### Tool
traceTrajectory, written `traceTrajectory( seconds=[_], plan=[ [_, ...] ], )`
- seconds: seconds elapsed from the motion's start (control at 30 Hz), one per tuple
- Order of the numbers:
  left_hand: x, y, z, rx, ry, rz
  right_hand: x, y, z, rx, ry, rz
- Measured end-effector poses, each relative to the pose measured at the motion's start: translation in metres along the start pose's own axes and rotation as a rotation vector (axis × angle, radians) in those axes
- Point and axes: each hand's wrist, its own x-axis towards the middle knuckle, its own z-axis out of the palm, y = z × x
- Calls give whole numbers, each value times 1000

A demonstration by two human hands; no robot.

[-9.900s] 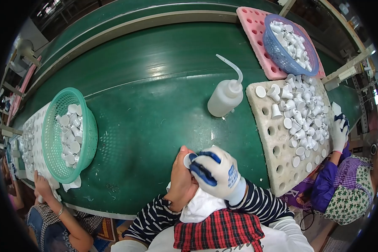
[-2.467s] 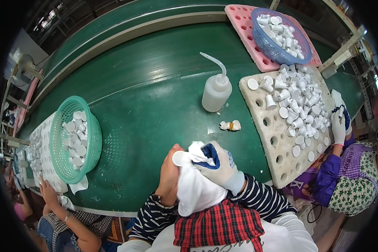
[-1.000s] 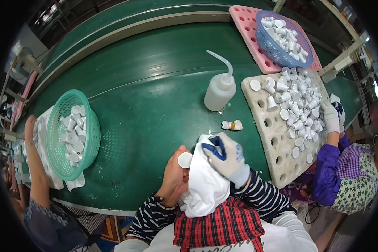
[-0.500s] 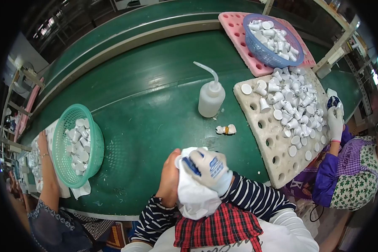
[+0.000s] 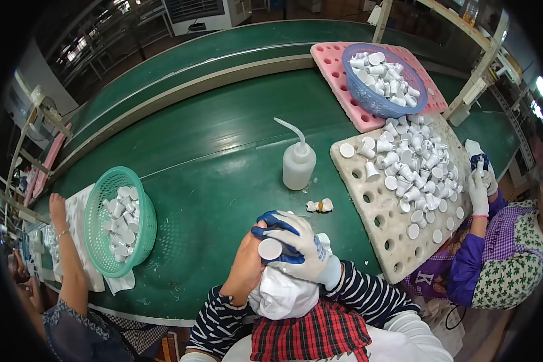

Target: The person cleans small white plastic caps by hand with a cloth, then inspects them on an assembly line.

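Observation:
My left hand (image 5: pixel 245 269), bare, is closed round a white cup-shaped part (image 5: pixel 270 248), whose round flat face points up. My right hand (image 5: pixel 301 246), in a white and blue glove, wraps the same part from the other side, its fingers bent over the top. A white cloth (image 5: pixel 283 294) hangs bunched below both hands, over the red checked apron. Beyond the hands lie a small tied white bundle (image 5: pixel 320 206) and a squeeze bottle (image 5: pixel 299 166) standing upright with a bent spout.
A green basket (image 5: pixel 152 224) of white parts stands left, beside a co-worker's arm (image 5: pixel 72 265). On the right, a foam board (image 5: pixel 375 241) carries many white parts; behind it a blue basket (image 5: pixel 368 104) sits on pink foam (image 5: pixel 329 59). Another co-worker's gloved hands (image 5: pixel 480 188) are far right.
The view has tilted up slightly. My right hand has shifted off the cloth onto the white part, whose round face now shows between my hands. The cloth hangs lower.

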Motion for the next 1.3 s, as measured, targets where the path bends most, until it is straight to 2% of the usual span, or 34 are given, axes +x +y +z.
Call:
traceTrajectory(
  seconds=[0.07,0.1,0.17,0.2,0.3,0.33,0.47,0.57,0.63,0.7,0.73,0.83,0.87,0.97,1.13,1.2,1.3],
  plan=[
    [1,-8,-8,121,-11,100,-5,6,0,162,72,69],
    [-1,-7,-10,468,32,178,-5,13,1,203,140,86],
    [-10,0,-8,1165,105,335,-5,17,-8,353,132,198],
    [-17,3,-1,1285,82,482,-7,20,-9,346,138,223],
    [-11,-21,-30,1326,-132,663,-14,30,-12,320,132,281],
    [-11,-25,-34,1134,-108,585,-15,30,-13,308,125,289],
    [-16,-24,-36,836,235,702,-18,32,-16,189,42,262],
    [-15,-16,-27,881,171,864,-24,37,-3,74,3,153],
    [-9,-14,-15,932,20,829,-31,36,6,-56,-59,97],
    [-6,-18,-5,833,61,566,-33,37,10,-83,-62,92],
    [-5,-22,-2,546,69,386,-33,37,7,-92,-68,95],
    [-2,-23,-4,564,61,365,-37,39,7,-114,-63,117],
    [0,-24,-10,581,20,415,-35,36,6,-91,-69,136],
    [5,-20,-21,389,-31,229,-33,36,2,-28,-158,204],
    [1,-12,-20,517,-147,231,-31,35,4,-93,-212,210],
    [1,-12,-19,517,-157,228,-31,37,6,-84,-154,167],
    [3,-1,-22,423,-196,68,-32,35,5,-85,-111,120]
  ],
)
